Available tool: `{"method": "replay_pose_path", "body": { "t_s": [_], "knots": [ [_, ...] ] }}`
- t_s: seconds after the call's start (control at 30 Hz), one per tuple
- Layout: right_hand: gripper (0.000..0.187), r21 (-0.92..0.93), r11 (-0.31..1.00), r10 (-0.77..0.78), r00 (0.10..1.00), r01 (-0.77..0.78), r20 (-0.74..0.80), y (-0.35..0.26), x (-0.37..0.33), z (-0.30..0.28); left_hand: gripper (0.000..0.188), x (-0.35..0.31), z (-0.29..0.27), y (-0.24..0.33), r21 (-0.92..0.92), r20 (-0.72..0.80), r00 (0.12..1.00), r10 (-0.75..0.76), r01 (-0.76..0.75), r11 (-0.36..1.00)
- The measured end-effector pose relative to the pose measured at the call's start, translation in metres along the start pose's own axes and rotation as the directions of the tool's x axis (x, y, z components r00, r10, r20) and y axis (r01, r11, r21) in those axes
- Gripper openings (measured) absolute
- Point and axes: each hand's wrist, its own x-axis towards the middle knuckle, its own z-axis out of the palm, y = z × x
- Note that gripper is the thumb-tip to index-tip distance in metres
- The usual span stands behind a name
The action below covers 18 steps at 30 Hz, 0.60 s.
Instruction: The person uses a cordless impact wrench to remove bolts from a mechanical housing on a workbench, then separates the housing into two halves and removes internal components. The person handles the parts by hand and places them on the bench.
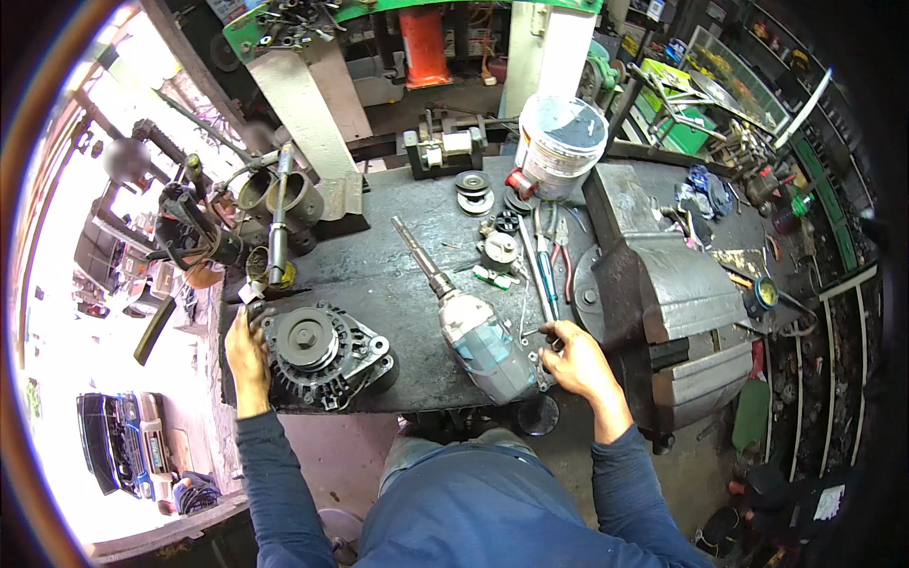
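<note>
An alternator (327, 355) with a grooved pulley on top sits at the bench's front left. My left hand (248, 364) is closed against its left side, fingertips partly hidden at the housing. To its right lies a grey and blue impact wrench (483, 346), a long socket extension (414, 248) pointing away to the upper left. My right hand (582, 367) is just right of the wrench, over small nuts and bolts, fingers curled in a pinch. What they hold, if anything, is too small to make out. Red-handled pliers (565, 256) and a screwdriver (544, 270) lie beyond this hand.
A large bench vise (663, 293) takes up the right side. At the back stand a white bucket (561, 147), stacked pulleys (473, 189) and a small metal fixture (443, 147). Metal cylinders (295, 199) holding tools stand at the far left, beside a long ratchet-like bar (278, 227).
</note>
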Motion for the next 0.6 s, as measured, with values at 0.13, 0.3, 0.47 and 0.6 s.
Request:
{"method": "replay_pose_path", "body": {
  "t_s": [0.13, 0.3, 0.47, 0.6],
  "knots": [
    [0.098, 0.105, 0.978, -0.199, 0.946, 0.178, 0.255, -0.025, -0.015, -0.001, 0.035, -0.062, -0.031, -0.023, 0.117, -0.228, 0.973, -0.043, 0.071, 0.991],
    [0.102, 0.057, 0.93, -0.356, 0.928, 0.364, -0.108, -0.048, -0.028, 0.083, 0.029, -0.155, -0.068, -0.071, 0.473, -0.288, 0.956, -0.063, 0.199, 0.858],
    [0.024, -0.144, 0.79, -0.591, 0.677, 0.596, -0.439, -0.05, -0.004, 0.105, 0.036, -0.207, -0.099, -0.092, 0.634, -0.296, 0.954, -0.046, 0.232, 0.738],
    [0.023, -0.17, 0.761, -0.63, 0.652, 0.626, -0.423, -0.065, 0.009, 0.083, 0.037, -0.216, -0.115, -0.099, 0.696, -0.256, 0.967, 0.019, 0.171, 0.697]
  ]
}}
